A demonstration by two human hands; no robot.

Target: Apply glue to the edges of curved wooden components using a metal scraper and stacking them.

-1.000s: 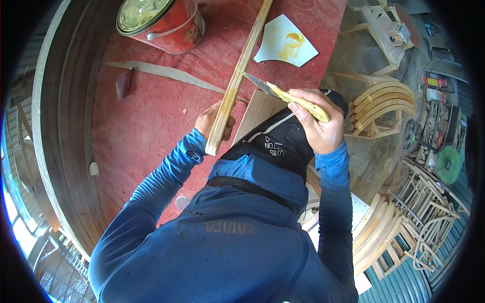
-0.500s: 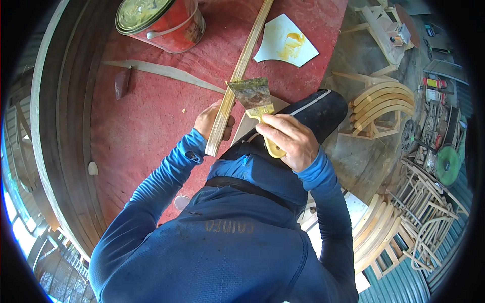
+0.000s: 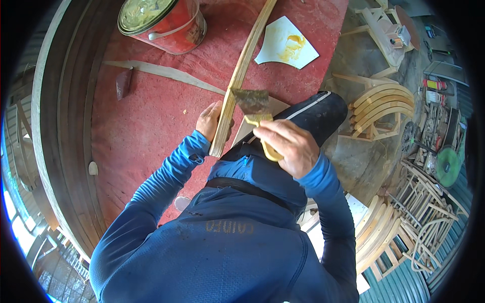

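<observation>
My left hand (image 3: 208,121) is closed round the near end of a long wooden strip (image 3: 236,83), its fingers partly hidden behind the wood. The strip slants away from me toward the far edge. In my right hand (image 3: 290,146) is a putty knife (image 3: 254,102) with a yellow handle and a wide, stained blade. One corner of the blade meets or nearly meets the strip's side, just beyond my left hand. Beyond it lies a white plate-like piece (image 3: 285,43) smeared with yellow paste. A red bucket (image 3: 184,30) of pale yellowish paste stands at the far left.
The red-covered surface (image 3: 146,121) bears a thin curved wooden piece (image 3: 166,71) and a small dark reddish scrap (image 3: 123,84). Tall curved boards (image 3: 65,126) rise at the left. Stacked curved wooden parts (image 3: 381,103) and wooden frames (image 3: 427,217) stand at the right.
The putty knife's blade has moved a little nearer to me along the strip, and its angle has turned. The near end of the strip has shifted slightly right with my left hand.
</observation>
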